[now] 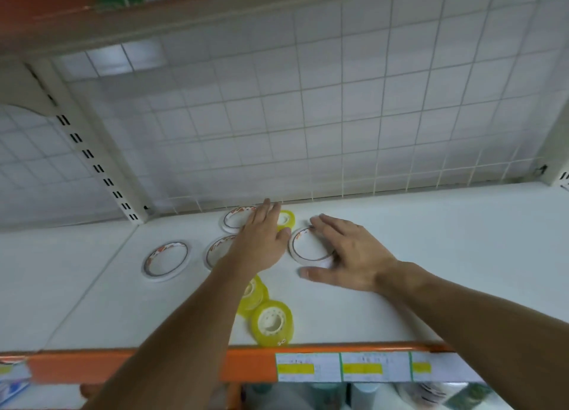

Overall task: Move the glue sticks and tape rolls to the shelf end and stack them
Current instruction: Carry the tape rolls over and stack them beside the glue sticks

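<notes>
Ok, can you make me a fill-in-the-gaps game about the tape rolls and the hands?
1. The front rail of the shelf is coloured ____.
2. The right hand rests on a thin ____ tape roll.
3. The chunky tape roll nearest the rail is coloured ____.
4. The wall behind the left hand is a wire ____.

Missing words: orange, white, yellow, grid

white shelf [431, 255], wire grid back [308, 117], orange edge [246, 365], price labels [341, 368].
</notes>
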`<action>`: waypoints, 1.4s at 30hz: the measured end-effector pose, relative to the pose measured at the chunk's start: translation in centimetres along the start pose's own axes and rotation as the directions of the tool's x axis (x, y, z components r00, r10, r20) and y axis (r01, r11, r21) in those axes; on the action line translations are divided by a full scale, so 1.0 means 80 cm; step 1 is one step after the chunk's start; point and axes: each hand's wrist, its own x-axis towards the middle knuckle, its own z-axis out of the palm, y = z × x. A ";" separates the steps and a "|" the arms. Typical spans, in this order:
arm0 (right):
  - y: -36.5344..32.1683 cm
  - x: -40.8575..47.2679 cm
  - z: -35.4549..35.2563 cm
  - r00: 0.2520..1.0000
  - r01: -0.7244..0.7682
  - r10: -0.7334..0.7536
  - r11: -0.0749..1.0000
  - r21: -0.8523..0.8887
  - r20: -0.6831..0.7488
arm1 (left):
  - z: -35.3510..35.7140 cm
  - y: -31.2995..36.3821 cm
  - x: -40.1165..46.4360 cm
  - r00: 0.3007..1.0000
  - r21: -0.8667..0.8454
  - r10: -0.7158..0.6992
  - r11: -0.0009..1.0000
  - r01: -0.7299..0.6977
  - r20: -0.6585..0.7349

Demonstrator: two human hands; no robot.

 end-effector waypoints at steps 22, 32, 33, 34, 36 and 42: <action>-0.016 0.004 -0.004 0.996 -0.075 0.078 0.995 -0.062 0.036 | 0.019 0.014 -0.012 0.988 -0.020 -0.008 1.000 0.005 -0.152; -0.047 -0.001 -0.030 0.921 -0.371 0.383 0.916 -0.151 0.064 | 0.007 0.015 -0.018 0.998 -0.127 0.006 0.992 -0.013 -0.057; -0.047 -0.003 -0.036 0.909 -0.390 0.409 0.904 -0.177 0.084 | 0.005 0.013 -0.017 0.999 -0.137 0.008 0.990 -0.015 -0.053; -0.045 -0.006 -0.041 0.901 -0.400 0.425 0.894 -0.203 0.093 | 0.004 0.012 -0.016 0.998 -0.136 0.012 0.991 -0.019 -0.054; -0.042 -0.015 -0.050 0.889 -0.414 0.447 0.878 -0.239 0.103 | -0.001 0.010 -0.014 0.999 -0.116 0.007 0.993 -0.012 -0.042; -0.028 -0.058 -0.073 0.856 -0.469 0.506 0.845 -0.256 0.104 | -0.020 0.020 -0.001 0.998 0.032 -0.005 0.999 0.003 0.063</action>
